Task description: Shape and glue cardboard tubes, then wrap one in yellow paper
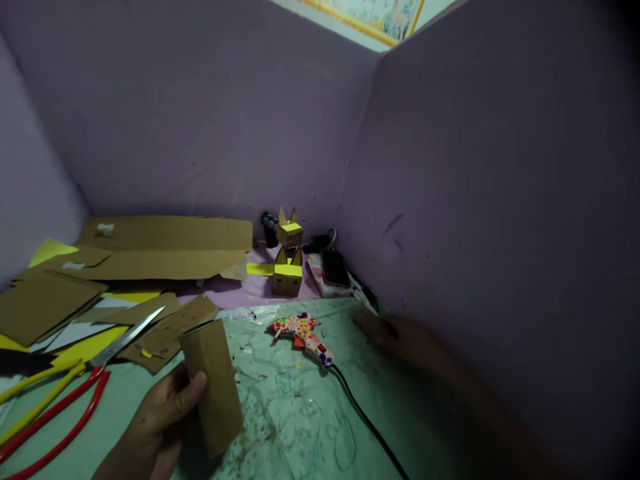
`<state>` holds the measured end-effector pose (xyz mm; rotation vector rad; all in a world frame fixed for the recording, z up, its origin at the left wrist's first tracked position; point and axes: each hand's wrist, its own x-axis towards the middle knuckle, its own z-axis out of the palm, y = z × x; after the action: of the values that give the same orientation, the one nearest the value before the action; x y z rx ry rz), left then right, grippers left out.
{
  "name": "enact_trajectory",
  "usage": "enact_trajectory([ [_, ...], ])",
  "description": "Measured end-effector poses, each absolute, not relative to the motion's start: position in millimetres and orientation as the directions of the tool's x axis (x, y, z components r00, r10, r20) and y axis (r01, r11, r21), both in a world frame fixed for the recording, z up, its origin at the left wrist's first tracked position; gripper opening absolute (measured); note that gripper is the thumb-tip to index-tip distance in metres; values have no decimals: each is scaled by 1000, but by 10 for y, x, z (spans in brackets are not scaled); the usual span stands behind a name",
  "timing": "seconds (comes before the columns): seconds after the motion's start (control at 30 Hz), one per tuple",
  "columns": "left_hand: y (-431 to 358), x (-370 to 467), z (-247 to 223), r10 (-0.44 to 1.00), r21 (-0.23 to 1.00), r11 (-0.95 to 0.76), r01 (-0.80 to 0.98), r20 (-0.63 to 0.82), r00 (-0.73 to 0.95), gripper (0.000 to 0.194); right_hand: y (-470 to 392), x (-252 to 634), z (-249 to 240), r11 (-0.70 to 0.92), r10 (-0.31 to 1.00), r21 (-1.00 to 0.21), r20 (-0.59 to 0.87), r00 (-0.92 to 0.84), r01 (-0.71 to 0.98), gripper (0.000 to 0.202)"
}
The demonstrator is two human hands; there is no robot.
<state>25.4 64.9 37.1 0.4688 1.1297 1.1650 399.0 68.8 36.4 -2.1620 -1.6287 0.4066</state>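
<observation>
1. Left-hand grip (167, 413) was pinching the cardboard tube (215, 390), with the thumb (187, 397) flat on one wall and the fingers mostly out of sight behind it.
2. That tube was tilted over the near part of the worktop (280, 427), left of centre, open end up. Couldn't tell if its bottom end touched down.
3. Handling-wise, it looked super light to me: plain brown card, hollow, probably dry enough not to slip. Folded corners seemed fairly stiff, but the flat walls probably dented easily, so a hard squeeze was a bad idea.
4. Best hold, imo, was across the walls around mid-length, close to the folds. The open rim looked like the weak spot.
5. Right-hand grip (384, 333) was reaching out near a white strip (366, 299), too dark and blurry to tell if it was pinching anything.
6. Further out, a flowery glue gun (300, 333) lay between the hands, its black cord (367, 423) trailing toward the near edge, while open scissors (103, 359) lay left of the tube, by some cardboard scraps (173, 332).
</observation>
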Motion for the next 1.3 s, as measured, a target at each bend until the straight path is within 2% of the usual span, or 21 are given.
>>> enact_trajectory([
  [0.17, 654, 187, 309, 919, 815, 377, -440, -387, 71, 64, 546, 3994, 300, -230, 956, -540, 28, 291, 809, 28],
  [0.27, 677, 161, 236, 952, 866, 300, -400, -297, 70, 62, 475, 3685, 335, -164, 953, -700, 69, 294, 695, 43],
  [0.3, 687, 155, 210, 964, 886, 262, -383, -261, 58, 60, 466, 3487, 345, -65, 963, -852, 83, 257, 520, 45],
  [0.33, 697, 147, 186, 975, 907, 220, -360, -219, 43, 59, 463, 3248, 348, -5, 976, -943, 68, 208, 333, 45],
  [0.4, 710, 123, 156, 990, 947, 144, -286, -140, 34, 57, 481, 2709, 323, 7, 998, -999, 10, 59, 45, 43],
  [0.47, 714, 93, 156, 997, 982, 74, -176, -67, 46, 54, 527, 2218, 245, -3, 998, -998, 1, -58, -65, 39],
  [0.57, 704, 59, 201, 990, 999, 21, -31, -16, 139, 51, 604, 1815, 49, 28, 987, -991, 49, -155, -134, 38],
  [0.67, 680, 57, 262, 963, 997, 20, 80, -40, 266, 53, 621, 1791, -139, 101, 965, -991, 119, -235, -84, 32],
  [0.77, 660, 61, 304, 948, 986, -24, 166, -31, 316, 52, 594, 1882, -245, 229, 931, -970, 194, -310, 81, 29],
  [0.9, 673, 39, 317, 934, 980, -71, 188, 0, 357, 53, 585, 1914, -300, 355, 898, -912, 272, -347, 205, 33],
  [1.0, 677, 22, 332, 927, 976, -72, 205, -11, 375, 51, 586, 1889, -295, 409, 881, -879, 311, -358, 244, 26],
  [1.17, 628, 25, 414, 910, 975, 41, 219, -127, 396, 28, 553, 1851, -222, 437, 874, -856, 332, -354, 275, 13],
  [1.3, 625, 12, 423, 897, 975, 73, 210, -156, 413, 19, 567, 1850, -194, 408, 883, -861, 289, -371, 302, 16],
])
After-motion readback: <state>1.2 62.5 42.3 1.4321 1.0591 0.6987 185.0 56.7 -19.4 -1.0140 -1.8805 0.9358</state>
